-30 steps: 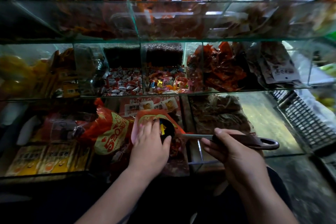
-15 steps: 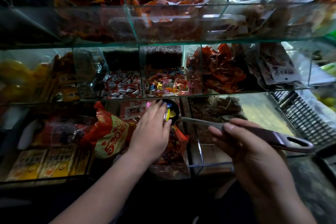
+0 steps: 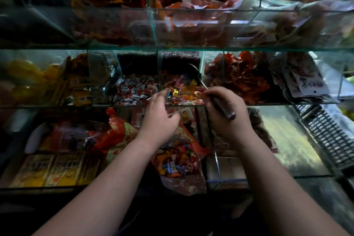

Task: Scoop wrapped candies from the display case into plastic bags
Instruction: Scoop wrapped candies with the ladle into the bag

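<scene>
My right hand (image 3: 228, 119) grips the dark handle of a metal scoop (image 3: 202, 84). The scoop's bowl points up and away into the middle-shelf compartment of colourful wrapped candies (image 3: 183, 92). Just left of it, my left hand (image 3: 160, 117) hovers at that compartment's front edge with loosely spread fingers, holding nothing. Beneath both hands, on the lower shelf, a clear plastic bag (image 3: 178, 161) with a red printed top lies open and holds several colourful candies.
The glass display case (image 3: 191, 49) has three tiers split by glass dividers. Red-and-white candies (image 3: 134, 90) fill the compartment to the left, red packets (image 3: 237, 74) the one to the right. A red printed bag (image 3: 118, 136) and yellow packets (image 3: 55, 170) lie lower left. A black basket (image 3: 325, 136) stands right.
Both hands rose from the bag on the lower shelf to the middle-shelf candy compartment. The scoop swung from lying sideways to pointing away into it. My left hand left the bag's mouth.
</scene>
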